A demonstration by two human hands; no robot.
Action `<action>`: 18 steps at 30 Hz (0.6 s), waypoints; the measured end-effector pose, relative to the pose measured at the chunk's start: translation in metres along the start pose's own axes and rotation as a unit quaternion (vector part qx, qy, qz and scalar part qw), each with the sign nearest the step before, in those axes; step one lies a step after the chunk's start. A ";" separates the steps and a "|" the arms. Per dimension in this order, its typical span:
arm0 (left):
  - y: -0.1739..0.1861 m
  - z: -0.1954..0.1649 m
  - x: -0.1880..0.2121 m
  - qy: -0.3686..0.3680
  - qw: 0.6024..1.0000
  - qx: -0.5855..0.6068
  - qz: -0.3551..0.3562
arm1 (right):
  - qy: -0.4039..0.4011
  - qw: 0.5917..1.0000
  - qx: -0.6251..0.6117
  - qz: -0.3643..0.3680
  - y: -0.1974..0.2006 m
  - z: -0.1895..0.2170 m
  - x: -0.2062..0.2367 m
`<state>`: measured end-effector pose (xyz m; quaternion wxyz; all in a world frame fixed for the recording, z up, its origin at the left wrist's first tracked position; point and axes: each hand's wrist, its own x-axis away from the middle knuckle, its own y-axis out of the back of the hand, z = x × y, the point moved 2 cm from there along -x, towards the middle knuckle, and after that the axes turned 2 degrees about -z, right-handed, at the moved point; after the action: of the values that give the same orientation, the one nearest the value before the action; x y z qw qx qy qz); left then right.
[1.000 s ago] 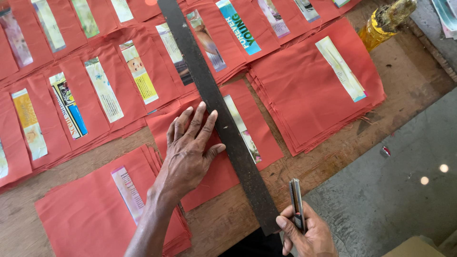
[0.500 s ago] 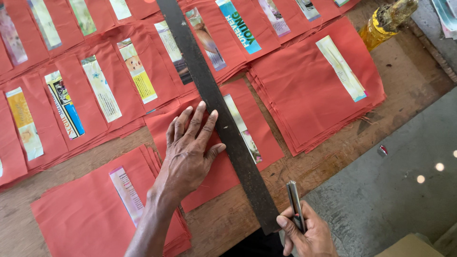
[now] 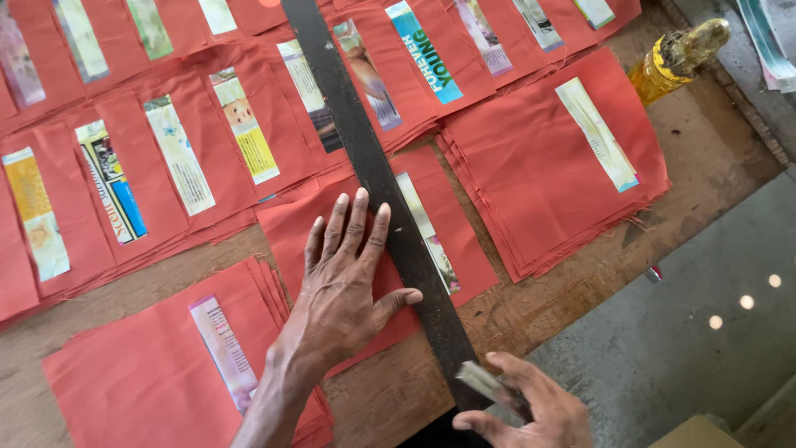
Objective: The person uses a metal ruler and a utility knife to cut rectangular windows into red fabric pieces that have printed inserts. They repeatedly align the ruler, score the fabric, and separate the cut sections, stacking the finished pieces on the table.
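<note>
The left hand [image 3: 344, 286] presses flat on a red cloth stack [image 3: 365, 241] beside a long dark ruler [image 3: 365, 166]. The right hand [image 3: 531, 406] grips a small metal blade [image 3: 485, 382] at the ruler's near end.

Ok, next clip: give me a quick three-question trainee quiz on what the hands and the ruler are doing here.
1. True or false: the left hand lies flat, fingers spread, on a red cloth stack beside the long dark ruler.
2. What does the right hand hold? A) a yellow bottle B) a small metal blade-like tool C) a paper strip
3. Fill in: the yellow bottle stands at the table's far ____ corner in the head view.

Key
1. True; the thumb reaches toward the ruler's edge.
2. B; the tool is blurred, near the ruler's lower end.
3. Right.
</note>
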<state>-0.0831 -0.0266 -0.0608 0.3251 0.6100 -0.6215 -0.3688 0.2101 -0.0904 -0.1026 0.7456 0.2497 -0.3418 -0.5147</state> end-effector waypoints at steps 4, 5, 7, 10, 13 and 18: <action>-0.003 0.002 0.003 0.001 1.000 -0.008 0.003 | 0.003 1.000 -0.002 0.007 0.003 0.011 -0.002; -0.003 0.003 0.004 0.000 1.000 -0.008 0.000 | -0.004 1.000 -0.006 0.015 0.005 0.014 -0.003; -0.003 0.003 0.001 -0.007 1.000 -0.007 -0.008 | -0.016 0.999 -0.015 0.024 0.007 0.019 -0.007; -0.003 0.002 0.002 -0.007 1.000 -0.003 -0.009 | -0.059 0.998 -0.012 0.029 0.009 0.024 -0.007; -0.002 0.002 0.002 -0.004 1.000 -0.003 -0.004 | -0.051 0.997 -0.056 0.031 0.008 0.023 -0.005; 0.000 0.000 -0.001 0.005 1.000 0.006 0.004 | -0.058 0.995 -0.052 0.061 0.004 0.008 -0.001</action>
<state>-0.0826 -0.0254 -0.0606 0.3262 0.6115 -0.6240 -0.3609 0.2064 -0.0878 -0.0946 0.7667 0.1591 -0.3718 -0.4986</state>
